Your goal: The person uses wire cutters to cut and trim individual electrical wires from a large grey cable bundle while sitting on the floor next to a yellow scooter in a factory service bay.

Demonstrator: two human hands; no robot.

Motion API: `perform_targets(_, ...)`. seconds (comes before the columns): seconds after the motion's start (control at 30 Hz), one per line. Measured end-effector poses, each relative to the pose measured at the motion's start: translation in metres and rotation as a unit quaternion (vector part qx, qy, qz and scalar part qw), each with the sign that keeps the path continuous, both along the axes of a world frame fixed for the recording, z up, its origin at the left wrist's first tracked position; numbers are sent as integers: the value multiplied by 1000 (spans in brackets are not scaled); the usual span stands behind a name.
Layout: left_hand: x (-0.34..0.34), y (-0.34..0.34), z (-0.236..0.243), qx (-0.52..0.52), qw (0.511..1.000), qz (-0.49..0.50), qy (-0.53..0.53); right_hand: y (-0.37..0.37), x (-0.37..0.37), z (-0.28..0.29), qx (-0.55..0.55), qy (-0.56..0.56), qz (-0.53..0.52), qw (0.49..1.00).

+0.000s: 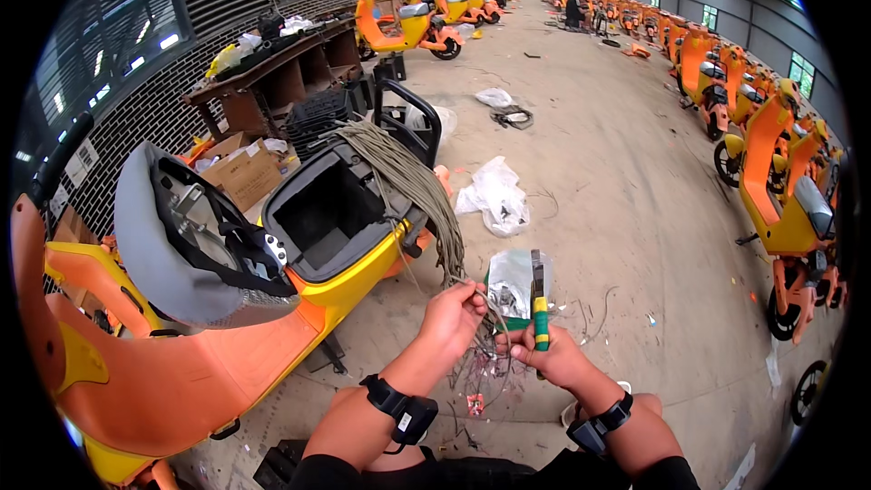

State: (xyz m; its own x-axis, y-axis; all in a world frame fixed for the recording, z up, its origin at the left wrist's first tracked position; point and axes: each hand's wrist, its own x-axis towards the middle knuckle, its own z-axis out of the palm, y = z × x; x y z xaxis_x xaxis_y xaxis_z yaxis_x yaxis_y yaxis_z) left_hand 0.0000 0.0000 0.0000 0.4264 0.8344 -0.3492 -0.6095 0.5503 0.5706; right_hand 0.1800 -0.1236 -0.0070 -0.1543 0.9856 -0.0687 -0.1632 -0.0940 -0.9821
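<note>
At six o'clock, my left grip (454,313) pinches a strand (494,312) of the cable bundle (413,168) at eleven; at five, my right grip (543,356) clasps pliers (542,325). I'd keep that strand taut, pliers square to it.

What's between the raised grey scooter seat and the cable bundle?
In the head view, the scooter's open storage bin lies between the raised grey seat and the cable bundle.

Orange-and-yellow scooter (222,354), cable bundle (404,163) draped over its rear, brown floor (626,172), crumpled white plastic bag (501,201), wire scraps (487,370)
</note>
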Motion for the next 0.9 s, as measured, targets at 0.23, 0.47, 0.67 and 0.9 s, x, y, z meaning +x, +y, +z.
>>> perform_targets(0.23, -15, 3, -3, -16, 999, 36, 33, 19, 2, -7, -51, 20, -34, 998)
perform_targets(0.47, -4, -67, -23, 159, 930, -164, 287, 41, 11, 6, -70, 99, -55, 991)
perform_targets(0.67, 23, -94, -33, 141, 899, -308, 276, 47, 3, 11, -125, 95, -43, 987)
perform_targets(0.9, 20, -76, -51, 163, 916, -233, 283, 56, 3, -2, -137, -22, 15, 990)
